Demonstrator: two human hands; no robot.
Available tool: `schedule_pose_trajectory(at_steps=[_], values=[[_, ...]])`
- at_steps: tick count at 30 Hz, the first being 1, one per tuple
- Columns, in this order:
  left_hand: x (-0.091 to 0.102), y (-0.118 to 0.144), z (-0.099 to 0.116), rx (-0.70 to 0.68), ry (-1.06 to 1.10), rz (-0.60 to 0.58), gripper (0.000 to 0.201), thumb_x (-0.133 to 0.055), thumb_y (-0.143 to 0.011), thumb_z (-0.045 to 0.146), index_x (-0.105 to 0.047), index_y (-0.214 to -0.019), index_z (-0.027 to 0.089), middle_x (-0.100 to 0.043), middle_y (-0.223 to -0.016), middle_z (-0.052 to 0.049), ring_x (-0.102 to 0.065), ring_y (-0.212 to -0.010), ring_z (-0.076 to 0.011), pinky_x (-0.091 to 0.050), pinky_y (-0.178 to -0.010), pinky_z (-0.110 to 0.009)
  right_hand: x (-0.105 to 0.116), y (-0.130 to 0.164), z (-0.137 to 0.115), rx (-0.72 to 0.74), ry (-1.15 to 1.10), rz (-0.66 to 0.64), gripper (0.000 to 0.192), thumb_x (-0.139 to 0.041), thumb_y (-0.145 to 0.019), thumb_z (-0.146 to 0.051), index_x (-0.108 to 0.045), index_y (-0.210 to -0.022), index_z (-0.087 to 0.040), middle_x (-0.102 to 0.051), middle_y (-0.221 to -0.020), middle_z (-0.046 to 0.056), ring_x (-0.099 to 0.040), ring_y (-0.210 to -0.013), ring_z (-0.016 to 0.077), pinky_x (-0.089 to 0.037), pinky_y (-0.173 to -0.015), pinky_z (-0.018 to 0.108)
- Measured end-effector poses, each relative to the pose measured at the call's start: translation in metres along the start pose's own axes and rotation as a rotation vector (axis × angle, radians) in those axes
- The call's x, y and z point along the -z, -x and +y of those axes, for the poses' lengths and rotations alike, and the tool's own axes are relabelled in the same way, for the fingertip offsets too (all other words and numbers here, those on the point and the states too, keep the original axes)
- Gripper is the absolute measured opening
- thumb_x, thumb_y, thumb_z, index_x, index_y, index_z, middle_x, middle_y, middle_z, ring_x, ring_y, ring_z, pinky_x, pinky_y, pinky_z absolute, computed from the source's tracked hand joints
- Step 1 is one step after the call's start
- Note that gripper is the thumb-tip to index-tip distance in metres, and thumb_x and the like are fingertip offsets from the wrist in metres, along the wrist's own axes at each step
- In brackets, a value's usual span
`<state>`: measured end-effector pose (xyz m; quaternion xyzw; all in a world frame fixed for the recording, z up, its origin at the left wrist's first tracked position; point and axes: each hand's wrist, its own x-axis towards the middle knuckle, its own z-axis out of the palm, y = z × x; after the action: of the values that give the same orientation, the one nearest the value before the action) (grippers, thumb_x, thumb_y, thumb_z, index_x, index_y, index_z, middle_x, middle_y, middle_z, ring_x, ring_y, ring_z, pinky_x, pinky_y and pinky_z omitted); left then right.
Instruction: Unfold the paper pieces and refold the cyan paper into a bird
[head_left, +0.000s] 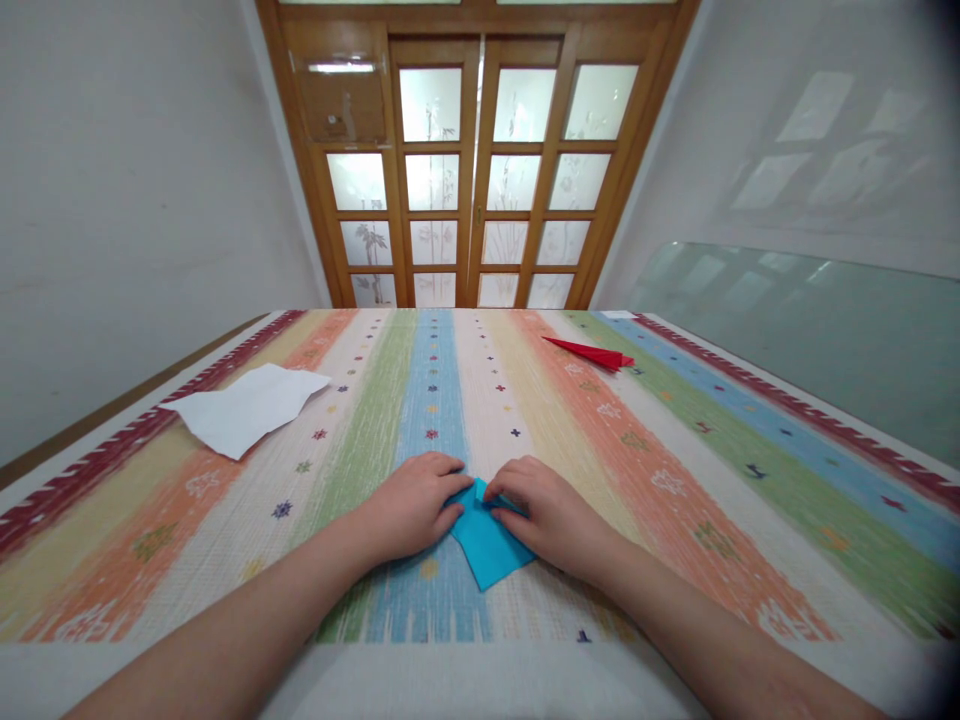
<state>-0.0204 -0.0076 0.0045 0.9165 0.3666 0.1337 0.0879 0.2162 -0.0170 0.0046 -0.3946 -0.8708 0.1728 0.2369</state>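
Note:
A small piece of folded blue paper [491, 548] lies on the striped tablecloth in front of me, with a corner of it standing up near its top. My left hand [420, 500] pinches its upper left edge between thumb and fingers. From the other side, my right hand [544, 510] is closed on the upper right part, its thumb and forefinger at the raised corner. Part of the paper's right side is hidden under my right hand.
A creased white sheet [251, 405] lies on the left of the striped tablecloth [375, 420]. A folded red paper piece [592, 353] rests at the far right. Beyond the table stand wooden doors with glass panes [480, 180]; a pale glass panel [810, 340] is on the right.

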Motion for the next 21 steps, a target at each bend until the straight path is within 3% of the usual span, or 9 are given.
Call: schedule_pose_trajectory(at_steps=[5, 15, 21], values=[[-0.003, 0.001, -0.001, 0.023, -0.002, -0.003, 0.036, -0.054, -0.095, 0.03, -0.062, -0.13, 0.024, -0.059, -0.133, -0.012, -0.054, -0.123, -0.0288, -0.042, -0.107, -0.048, 0.004, 0.0, -0.002, 0.064, 0.06, -0.074, 0.013, -0.069, -0.088, -0.016, -0.074, -0.097, -0.024, -0.072, -0.094, 0.003, -0.061, -0.095, 0.0211, -0.043, -0.088, 0.035], [-0.006, 0.002, -0.001, -0.024, -0.013, -0.033, 0.04, -0.048, -0.099, 0.032, -0.056, -0.138, 0.025, -0.054, -0.143, -0.012, -0.05, -0.132, -0.028, -0.038, -0.112, -0.048, 0.006, -0.001, 0.0, 0.038, 0.065, -0.109, 0.016, -0.068, -0.087, -0.014, -0.079, -0.093, -0.024, -0.075, -0.098, 0.003, -0.064, -0.094, 0.0209, -0.044, -0.09, 0.035], [-0.006, 0.003, 0.0, 0.002, -0.004, -0.048, 0.042, -0.047, -0.101, 0.036, -0.054, -0.141, 0.026, -0.049, -0.149, -0.014, -0.046, -0.136, -0.0303, -0.036, -0.112, -0.052, 0.019, 0.001, -0.003, 0.066, 0.121, -0.184, 0.021, -0.063, -0.086, -0.01, -0.079, -0.088, -0.024, -0.076, -0.098, 0.003, -0.066, -0.094, 0.022, -0.045, -0.089, 0.035]])
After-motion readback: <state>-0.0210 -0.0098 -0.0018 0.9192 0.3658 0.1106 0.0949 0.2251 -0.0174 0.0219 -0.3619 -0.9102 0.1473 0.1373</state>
